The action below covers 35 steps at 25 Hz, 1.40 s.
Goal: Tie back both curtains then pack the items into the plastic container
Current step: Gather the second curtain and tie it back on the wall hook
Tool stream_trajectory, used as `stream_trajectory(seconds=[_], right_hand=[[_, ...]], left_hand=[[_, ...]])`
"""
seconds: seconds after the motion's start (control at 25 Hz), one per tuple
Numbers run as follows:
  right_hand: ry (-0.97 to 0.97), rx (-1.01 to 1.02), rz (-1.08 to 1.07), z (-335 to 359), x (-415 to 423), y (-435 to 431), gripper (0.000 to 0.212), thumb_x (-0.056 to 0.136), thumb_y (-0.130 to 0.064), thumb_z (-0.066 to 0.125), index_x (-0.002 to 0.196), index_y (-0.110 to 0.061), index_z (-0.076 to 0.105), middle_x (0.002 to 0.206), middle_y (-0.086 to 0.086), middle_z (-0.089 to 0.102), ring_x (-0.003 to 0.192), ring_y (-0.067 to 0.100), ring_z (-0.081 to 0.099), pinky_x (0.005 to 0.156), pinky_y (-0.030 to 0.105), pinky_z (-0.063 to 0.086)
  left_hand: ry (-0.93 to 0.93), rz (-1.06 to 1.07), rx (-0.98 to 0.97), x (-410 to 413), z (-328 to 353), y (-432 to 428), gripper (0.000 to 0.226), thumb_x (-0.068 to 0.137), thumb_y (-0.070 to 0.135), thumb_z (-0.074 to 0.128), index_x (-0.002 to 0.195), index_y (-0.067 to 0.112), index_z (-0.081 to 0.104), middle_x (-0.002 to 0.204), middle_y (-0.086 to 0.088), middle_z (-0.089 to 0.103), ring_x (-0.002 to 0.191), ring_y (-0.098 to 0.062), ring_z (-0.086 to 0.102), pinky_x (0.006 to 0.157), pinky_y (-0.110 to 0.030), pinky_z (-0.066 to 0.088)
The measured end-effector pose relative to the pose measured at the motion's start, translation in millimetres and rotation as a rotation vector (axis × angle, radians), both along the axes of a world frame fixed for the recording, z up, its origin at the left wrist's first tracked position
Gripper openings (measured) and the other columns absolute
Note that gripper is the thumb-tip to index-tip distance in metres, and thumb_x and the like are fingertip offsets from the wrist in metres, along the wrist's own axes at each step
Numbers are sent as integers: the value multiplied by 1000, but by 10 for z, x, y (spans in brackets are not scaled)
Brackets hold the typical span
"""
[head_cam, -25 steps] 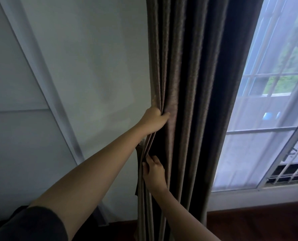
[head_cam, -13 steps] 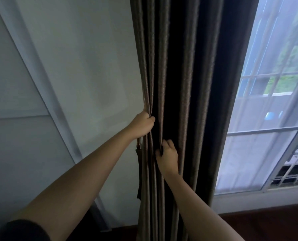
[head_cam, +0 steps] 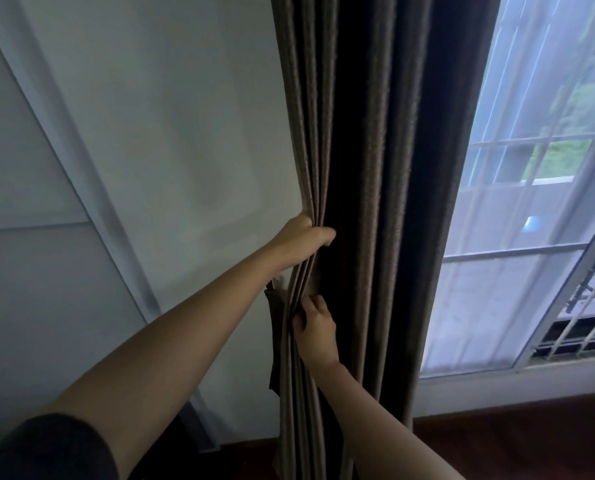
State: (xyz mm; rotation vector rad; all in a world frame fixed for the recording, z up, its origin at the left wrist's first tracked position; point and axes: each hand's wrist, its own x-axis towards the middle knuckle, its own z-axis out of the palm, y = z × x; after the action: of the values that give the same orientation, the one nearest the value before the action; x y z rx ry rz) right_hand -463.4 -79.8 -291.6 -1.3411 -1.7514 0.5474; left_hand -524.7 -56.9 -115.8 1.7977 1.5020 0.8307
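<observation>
The curtain (head_cam: 375,168) hangs in heavy brown folds from 12 o'clock down to 6 o'clock through the middle of my view. My left grip (head_cam: 303,237) sits almost dead centre, fingers curled round the bunched folds at the curtain's 9 o'clock edge and clamped on them. Directly at 6 o'clock from it and just apart, my right grip (head_cam: 315,330) is closed on the same bundle of folds lower down, with the thumb against the cloth and the fingertips tucked out of sight among the pleats.

Between the two grips the gathered edge pulls in narrow, then spreads again toward the floor (head_cam: 514,438).

At 9 o'clock of the edge lies the pale wall (head_cam: 168,133), bare and wide, with a slanting strip of trim across it. Close against that edge a dark strap (head_cam: 274,327) hangs down from a small white hook (head_cam: 278,281), just beside my right grip and touching the outer fold.

At 3 o'clock the curtain's far edge ends at the window (head_cam: 531,202), where a sheer white panel (head_cam: 479,306) covers the glass and a barred grille (head_cam: 566,330) shows low at 4 o'clock. My dark sleeve (head_cam: 46,448) fills the 7 o'clock corner.
</observation>
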Motion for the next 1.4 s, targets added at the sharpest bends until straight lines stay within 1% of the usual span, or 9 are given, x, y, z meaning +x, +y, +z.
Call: stream_trajectory(seconds=[0.08, 0.16, 0.28, 0.36, 0.56, 0.68, 1.0, 1.2, 1.4], right_hand=[[10, -11, -4, 18, -29, -82, 34, 93, -5, 46, 126, -5, 52, 128, 14, 48, 108, 28, 55, 100, 32, 46], [20, -51, 26, 23, -5, -166, 38, 95, -11, 47, 132, -5, 49, 131, 15, 45, 113, 30, 52, 100, 30, 42], [49, 156, -57, 149, 170, -190, 38, 89, -30, 54, 121, -9, 60, 120, 12, 51, 110, 27, 52, 93, 37, 47], [155, 375, -282, 398, 361, 11, 39, 87, -34, 57, 119, -13, 59, 124, 12, 50, 116, 24, 48, 97, 37, 43], [194, 148, -181, 894, 561, 447, 55, 90, -20, 57, 138, -19, 32, 131, 8, 53, 116, 21, 54, 97, 38, 47], [-31, 59, -65, 400, 460, 344, 28, 89, -10, 54, 117, -10, 56, 114, 9, 60, 103, 26, 60, 91, 43, 51], [48, 32, 77, 109, 346, 67, 18, 87, -5, 55, 102, -6, 64, 106, 7, 57, 91, 22, 60, 86, 36, 52], [-2, 3, 107, 142, 350, 0, 18, 87, -6, 55, 103, -3, 63, 106, 10, 54, 90, 27, 59, 83, 37, 51], [-92, 137, 22, 400, 601, 13, 34, 76, -14, 60, 108, -2, 62, 126, 16, 48, 114, 30, 49, 101, 34, 41]], left_hand=[[52, 38, 44, 81, -12, 22, 10, 85, 29, 56, 79, 25, 48, 92, -1, 57, 82, -16, 56, 75, -26, 44], [129, 74, 77, 122, -4, 47, 32, 92, 26, 48, 65, 28, 32, 88, -9, 52, 79, -21, 54, 72, -30, 42], [157, 60, 95, 31, 13, 73, 18, 95, 12, 37, 103, 9, 53, 87, -6, 50, 77, -20, 52, 68, -29, 41], [214, 34, 80, -61, 43, 65, 39, 96, 10, 36, 134, 2, 37, 100, -10, 53, 87, -21, 53, 75, -28, 41], [197, 27, 81, -146, 55, -17, 55, 96, 7, 35, 148, 11, 20, 140, -10, 45, 115, -16, 46, 90, -20, 33], [181, 11, 59, -141, 54, -28, 58, 95, 6, 35, 149, 14, 16, 140, -15, 45, 120, -26, 49, 92, -26, 39], [117, -7, 71, -56, 18, 20, 56, 93, 4, 34, 147, 14, 25, 144, -5, 40, 128, -20, 42, 107, -27, 30], [7, -9, 22, 151, 35, -61, 34, 83, 18, 56, 117, 14, 52, 102, -1, 61, 91, -12, 57, 76, -23, 46], [140, 158, 203, 248, 56, -87, 34, 93, 13, 47, 124, -2, 46, 99, -9, 57, 86, -23, 57, 83, -37, 51]])
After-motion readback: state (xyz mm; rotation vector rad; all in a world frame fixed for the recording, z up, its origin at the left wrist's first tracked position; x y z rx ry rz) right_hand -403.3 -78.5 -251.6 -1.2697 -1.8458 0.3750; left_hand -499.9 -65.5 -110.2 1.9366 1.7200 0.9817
